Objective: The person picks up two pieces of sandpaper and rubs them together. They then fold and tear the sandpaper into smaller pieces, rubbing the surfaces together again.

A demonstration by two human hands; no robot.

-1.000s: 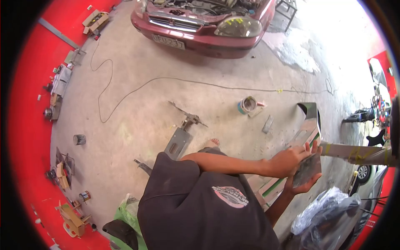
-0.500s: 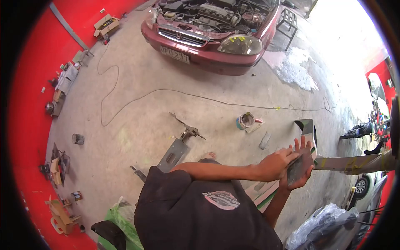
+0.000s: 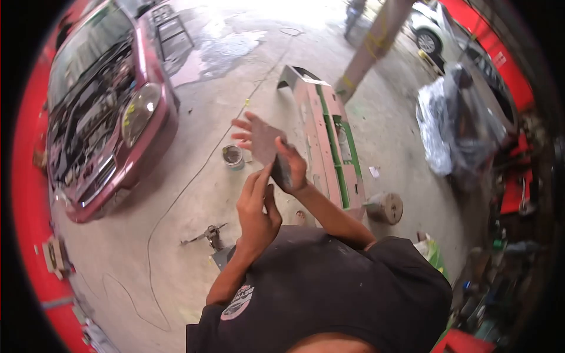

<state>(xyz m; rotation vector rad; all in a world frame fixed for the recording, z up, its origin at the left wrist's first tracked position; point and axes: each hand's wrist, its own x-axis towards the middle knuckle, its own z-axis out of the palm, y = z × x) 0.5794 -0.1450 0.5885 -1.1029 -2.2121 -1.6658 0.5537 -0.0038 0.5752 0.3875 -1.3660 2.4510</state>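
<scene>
The right hand (image 3: pixel 276 154) is raised in front of the chest and holds a flat grey sheet, most likely sandpaper (image 3: pixel 268 144). The thumb presses on the sheet's near face, and the fingers are spread behind it, their tips showing past its left edge. The sheet stands roughly upright, tilted a little, and is up in the air above the concrete floor (image 3: pixel 194 194), not resting on anything.

The left hand (image 3: pixel 257 207) is just below and beside the sheet, its fingers straight and held close together, pointing up toward the sheet's lower edge. It grips nothing; whether the fingertips touch the sheet cannot be told.

Behind the hands, a car bumper (image 3: pixel 326 138) in pinkish primer with green strips lies on the floor, running away from the person toward a post (image 3: pixel 368 50). A small open paint can (image 3: pixel 233 156) stands on the floor just left of the bumper, near the raised sheet. A round grey block (image 3: pixel 385 207) sits by the bumper's near end.

At the left, a dark red car (image 3: pixel 112 123) stands with its bonnet open and engine bay showing. A thin cable (image 3: pixel 176 203) trails across the floor between the car and the person. A crumpled plastic sheet (image 3: pixel 453 126) covers something at the right.
</scene>
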